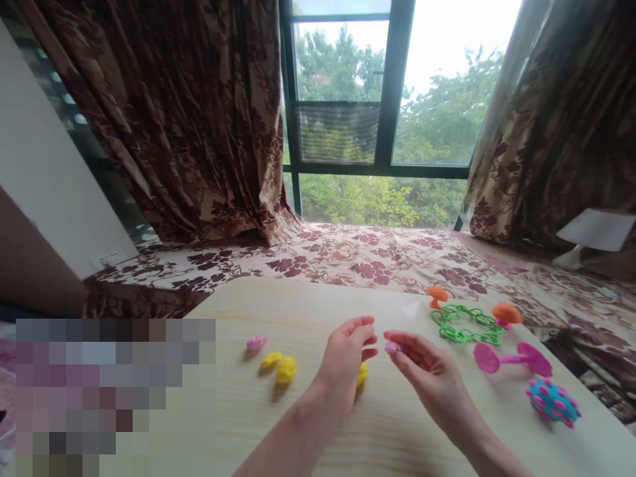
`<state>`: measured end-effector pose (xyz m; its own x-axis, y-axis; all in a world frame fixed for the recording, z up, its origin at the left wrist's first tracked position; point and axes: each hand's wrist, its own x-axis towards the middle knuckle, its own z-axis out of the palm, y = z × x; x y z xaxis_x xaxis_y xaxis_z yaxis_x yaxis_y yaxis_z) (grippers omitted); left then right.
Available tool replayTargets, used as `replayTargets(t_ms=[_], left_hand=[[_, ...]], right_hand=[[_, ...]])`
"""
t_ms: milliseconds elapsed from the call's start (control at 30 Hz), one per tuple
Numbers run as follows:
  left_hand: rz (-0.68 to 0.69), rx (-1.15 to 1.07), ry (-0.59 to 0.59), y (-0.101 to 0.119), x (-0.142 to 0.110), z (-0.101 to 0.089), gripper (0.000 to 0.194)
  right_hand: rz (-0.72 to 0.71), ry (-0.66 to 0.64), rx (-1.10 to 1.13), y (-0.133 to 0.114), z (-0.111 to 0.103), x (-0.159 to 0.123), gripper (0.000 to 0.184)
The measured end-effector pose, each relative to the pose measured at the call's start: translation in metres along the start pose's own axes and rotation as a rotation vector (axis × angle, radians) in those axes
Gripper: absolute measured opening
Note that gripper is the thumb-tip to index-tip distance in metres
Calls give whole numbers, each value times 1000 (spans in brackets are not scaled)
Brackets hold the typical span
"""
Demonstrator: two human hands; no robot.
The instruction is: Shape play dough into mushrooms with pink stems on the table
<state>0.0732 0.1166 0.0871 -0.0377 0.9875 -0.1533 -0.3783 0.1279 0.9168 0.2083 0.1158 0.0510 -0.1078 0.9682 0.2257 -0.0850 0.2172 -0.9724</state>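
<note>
Right hand [424, 363] pinches a small rounded pink clay lump [392, 347]; left hand [344, 352] (fingers loosely curled, I notice) hovers beside it.

Right hand [428, 363], pinching small pink lump [392, 346]; left hand [342, 351], near, loosely curled; desk [218, 404], bearing blue pink-studded lump [553, 401].

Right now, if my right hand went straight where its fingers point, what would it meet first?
Probably your left hand, whose fingers face the right hand and its pinched pink lump across a small gap, though one view leaves depth unclear.
</note>
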Motion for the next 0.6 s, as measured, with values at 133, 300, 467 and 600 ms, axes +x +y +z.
replayTargets(t_ms=[133, 300, 467, 600], left_hand=[[-82, -38, -148, -9, 3, 4, 17], [-114, -116, -282, -15, -4, 2, 22], [-109, -185, -291, -21, -3, -2, 17], [-129, -199, -275, -21, 0, -7, 19]], right_hand=[[-81, -4, -27, -10, 0, -1, 20], [-123, 124, -305, -17, -4, -2, 12], [-177, 88, -354, -14, -1, -4, 9], [-223, 11, -348, -11, 3, -7, 14]])
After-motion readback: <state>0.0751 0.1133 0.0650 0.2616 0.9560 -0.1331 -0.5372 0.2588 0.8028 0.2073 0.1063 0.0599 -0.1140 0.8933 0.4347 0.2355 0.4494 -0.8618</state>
